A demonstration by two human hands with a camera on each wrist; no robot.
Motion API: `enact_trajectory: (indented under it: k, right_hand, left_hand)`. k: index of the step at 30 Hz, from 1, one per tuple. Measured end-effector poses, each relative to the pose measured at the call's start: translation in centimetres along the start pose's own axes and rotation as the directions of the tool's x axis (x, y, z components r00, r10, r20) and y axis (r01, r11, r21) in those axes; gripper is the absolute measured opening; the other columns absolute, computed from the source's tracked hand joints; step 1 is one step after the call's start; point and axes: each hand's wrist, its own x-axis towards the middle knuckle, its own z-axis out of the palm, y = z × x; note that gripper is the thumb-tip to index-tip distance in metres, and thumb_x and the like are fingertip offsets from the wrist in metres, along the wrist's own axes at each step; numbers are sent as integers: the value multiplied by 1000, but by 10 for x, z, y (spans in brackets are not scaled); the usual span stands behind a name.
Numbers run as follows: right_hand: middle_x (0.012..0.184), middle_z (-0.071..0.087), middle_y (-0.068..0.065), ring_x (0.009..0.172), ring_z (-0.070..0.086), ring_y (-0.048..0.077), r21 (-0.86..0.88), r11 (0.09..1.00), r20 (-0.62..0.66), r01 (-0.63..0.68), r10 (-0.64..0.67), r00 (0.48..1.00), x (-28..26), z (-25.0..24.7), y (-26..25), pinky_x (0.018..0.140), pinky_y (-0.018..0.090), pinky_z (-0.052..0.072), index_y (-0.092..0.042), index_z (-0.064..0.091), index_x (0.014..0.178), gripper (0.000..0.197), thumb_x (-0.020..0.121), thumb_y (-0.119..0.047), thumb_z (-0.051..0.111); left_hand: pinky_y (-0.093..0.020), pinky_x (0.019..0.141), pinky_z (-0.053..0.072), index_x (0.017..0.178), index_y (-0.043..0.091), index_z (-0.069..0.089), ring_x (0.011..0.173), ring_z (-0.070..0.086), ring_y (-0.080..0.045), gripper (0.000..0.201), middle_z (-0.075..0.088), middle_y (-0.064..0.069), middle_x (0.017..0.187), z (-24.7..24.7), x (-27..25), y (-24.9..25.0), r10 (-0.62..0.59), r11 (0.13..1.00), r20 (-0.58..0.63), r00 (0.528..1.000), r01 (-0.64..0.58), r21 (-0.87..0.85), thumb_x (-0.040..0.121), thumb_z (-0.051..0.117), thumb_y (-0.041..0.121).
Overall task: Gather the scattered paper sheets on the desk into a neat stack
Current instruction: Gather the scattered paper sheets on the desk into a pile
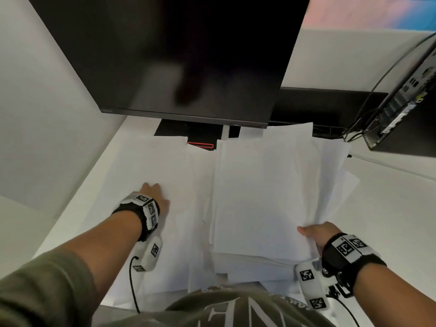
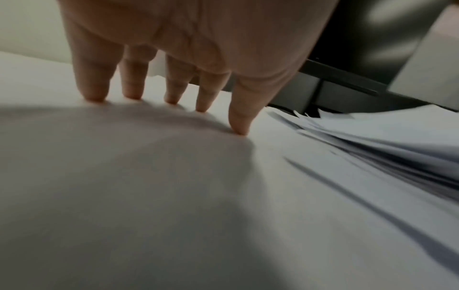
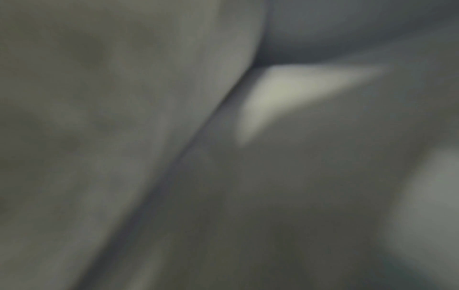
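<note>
White paper sheets cover the white desk (image 1: 389, 220). A thick, uneven bundle of sheets (image 1: 259, 185) lies right of centre, its edges fanned out. My right hand (image 1: 317, 233) grips the bundle's near right corner, thumb on top and fingers hidden under the paper. Loose sheets (image 1: 151, 166) lie to the left. My left hand (image 1: 154, 193) presses on one of them. In the left wrist view its fingertips (image 2: 238, 127) are straight and touch the sheet (image 2: 149, 186), with the fanned bundle (image 2: 385, 147) to the right. The right wrist view shows only blurred grey paper (image 3: 99, 137).
A dark monitor (image 1: 188, 55) hangs over the far side of the desk. Its black stand base (image 1: 188, 133) is partly under the sheets. A black computer box (image 1: 405, 107) with cables (image 1: 368, 102) stands at the far right. A white wall closes the left side.
</note>
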Motion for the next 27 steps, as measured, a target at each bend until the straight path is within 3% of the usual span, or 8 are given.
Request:
enact_trajectory:
  k: [3,6,9,11,15,17,20,27]
  right_hand:
    - [65,49,13,56,45,20,-10,1000,13,-6,6,1000,1,3,-1,52,24,31,16,48,122,61,77,-15,74]
    - [71,52,16,63,50,23,11,1000,9,12,-12,1000,2,6,-4,57,24,36,14,45,126,64,76,-15,73]
    - [122,55,31,108,55,43,-28,1000,-32,11,-12,999,-2,7,-11,87,40,44,10,37,133,71,78,-16,73]
    - [133,48,31,117,50,45,-45,999,-40,4,-5,999,-4,8,-13,96,45,41,9,35,135,73,78,-17,72]
    - [134,48,30,120,48,44,-92,996,-55,-16,11,998,-8,7,-14,100,44,39,11,38,134,70,78,-15,72]
    - [133,49,30,120,49,44,-87,996,-59,-29,24,998,-9,5,-13,100,44,39,11,39,133,70,77,-15,73]
    - [132,49,31,118,49,46,-52,998,-69,-46,43,997,-10,2,-11,96,45,40,10,39,134,72,76,-15,74]
    - [128,52,31,103,53,39,-16,999,-60,-33,32,998,-16,-4,-12,82,41,39,11,43,130,66,76,-12,73]
  left_hand:
    - [-42,101,42,128,18,43,122,48,-35,43,43,-8,135,5,-6,14,175,976,39,984,-178,125,91,37,39]
    - [-35,113,30,142,14,35,136,38,-27,47,35,-9,150,1,-9,25,260,953,87,962,-270,140,97,38,23]
    - [-30,108,35,139,10,41,131,44,-26,45,44,-11,144,-12,2,16,169,981,45,985,-172,88,95,46,17]
    - [-35,105,41,137,11,43,127,48,-30,54,46,-12,141,-17,11,-2,63,997,22,998,-64,45,88,59,26]
    - [-50,103,41,139,16,28,128,41,-39,109,33,-14,140,-18,18,-36,-220,970,6,976,219,-108,54,75,65]
    - [-50,105,38,141,13,25,130,39,-40,117,36,-17,142,-21,23,-48,-301,931,21,954,298,-212,51,74,70]
    - [-47,106,38,139,7,33,128,45,-39,113,44,-19,142,-25,30,-59,-371,888,29,928,363,-282,54,75,68]
    - [-38,100,45,126,6,53,117,55,-33,82,57,-17,130,-24,16,-43,-229,948,38,973,232,-220,66,73,59]
